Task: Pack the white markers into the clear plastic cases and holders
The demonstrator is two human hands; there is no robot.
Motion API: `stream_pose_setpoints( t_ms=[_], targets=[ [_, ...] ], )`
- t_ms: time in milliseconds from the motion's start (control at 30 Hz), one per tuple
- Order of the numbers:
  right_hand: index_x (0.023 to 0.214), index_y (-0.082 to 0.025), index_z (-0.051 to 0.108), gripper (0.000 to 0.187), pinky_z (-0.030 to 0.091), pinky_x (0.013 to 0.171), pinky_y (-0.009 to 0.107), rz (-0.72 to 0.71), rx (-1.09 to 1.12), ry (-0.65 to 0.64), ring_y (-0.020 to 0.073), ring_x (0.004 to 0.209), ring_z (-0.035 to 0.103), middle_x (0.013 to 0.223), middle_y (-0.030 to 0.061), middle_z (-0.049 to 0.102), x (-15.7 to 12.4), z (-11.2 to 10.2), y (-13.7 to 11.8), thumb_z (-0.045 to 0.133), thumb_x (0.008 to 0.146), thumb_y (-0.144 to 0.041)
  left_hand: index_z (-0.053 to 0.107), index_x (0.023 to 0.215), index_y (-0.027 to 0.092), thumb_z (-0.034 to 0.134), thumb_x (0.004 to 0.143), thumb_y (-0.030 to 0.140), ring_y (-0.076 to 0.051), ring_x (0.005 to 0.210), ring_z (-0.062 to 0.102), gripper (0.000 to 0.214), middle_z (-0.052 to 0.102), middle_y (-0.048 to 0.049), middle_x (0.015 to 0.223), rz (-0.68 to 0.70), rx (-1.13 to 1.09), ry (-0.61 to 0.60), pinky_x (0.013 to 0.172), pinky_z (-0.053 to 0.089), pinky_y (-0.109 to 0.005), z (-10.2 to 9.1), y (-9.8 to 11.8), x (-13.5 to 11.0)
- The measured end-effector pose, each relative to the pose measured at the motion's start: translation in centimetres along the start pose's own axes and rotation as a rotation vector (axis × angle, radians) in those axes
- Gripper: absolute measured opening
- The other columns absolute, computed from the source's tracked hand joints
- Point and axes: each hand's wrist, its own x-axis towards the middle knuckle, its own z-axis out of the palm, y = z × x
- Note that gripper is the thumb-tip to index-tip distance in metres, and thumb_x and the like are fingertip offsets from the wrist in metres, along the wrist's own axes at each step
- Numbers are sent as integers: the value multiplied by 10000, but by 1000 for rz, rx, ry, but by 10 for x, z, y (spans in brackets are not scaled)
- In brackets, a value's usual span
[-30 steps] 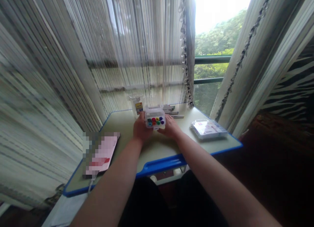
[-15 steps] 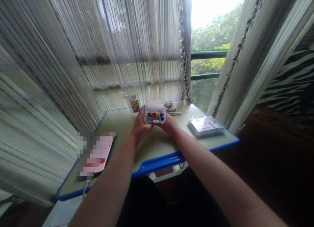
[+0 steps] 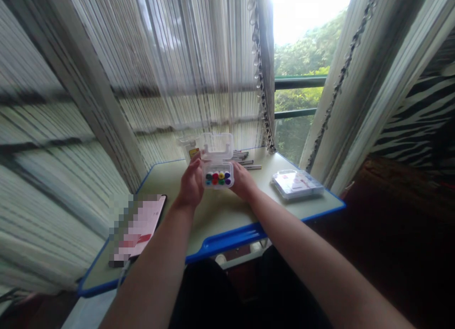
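Over the table, a small clear plastic case [image 3: 218, 166] is held between both hands with its lid [image 3: 219, 148] raised. Two rows of coloured round ends [image 3: 218, 178], green, red, yellow, blue and others, face me inside it; I cannot tell if they are crayons or markers. My left hand [image 3: 192, 181] grips the left side, thumb up near the hinge. Fingers of my right hand [image 3: 243, 179] close round the right side, partly hidden. Behind the left hand stands a clear container [image 3: 189, 143] with a yellow label. Several pens [image 3: 245, 159] lie behind the right hand.
The pale table [image 3: 231, 210] has a blue edge. A flat clear plastic case [image 3: 297, 184] lies on its right. At the left is a device with a pink screen [image 3: 142, 229], partly blurred out, and a cable. String curtains [image 3: 199, 82] hang behind the table.
The case has come slightly lower and to the left, and tilted. Its lid now shows clearly upright. My left hand has shifted along its left side, with the thumb higher.
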Motion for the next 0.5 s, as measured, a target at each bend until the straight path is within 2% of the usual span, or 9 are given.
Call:
stream_pose_setpoints(
  t_ms=[133,300,400,500],
  targets=[
    [1265,-166,496,601,409,1017,453,-53,-47,48,281,1166,494,1241,148,549,0,-1,-8,693,709,-282,647,1038,194,560,787,500,-254,1069,616,405,680,-74,1069,-82,-143,63,916,493,-408,1,10,-1],
    [1270,-176,487,645,407,1004,462,-62,-65,23,286,1147,486,1219,144,545,-1,-4,-16,702,721,-437,641,1103,198,462,856,533,-261,1065,622,453,680,-81,1079,-157,-222,117,892,516,-430,3,21,-1],
    [1256,-131,489,686,416,985,448,-84,-64,-17,285,1100,504,1163,155,572,-1,-6,-21,675,730,-530,620,1152,217,406,883,543,-258,1070,620,474,677,-75,1097,-146,-233,143,886,520,-438,0,24,0],
    [1215,-106,506,641,439,946,432,-71,-32,-61,282,1047,524,1119,157,595,-1,-7,-25,644,755,-530,615,1153,228,391,891,547,-253,1057,624,469,680,-71,1090,-108,-220,174,877,524,-439,-8,24,2]
  ],
)
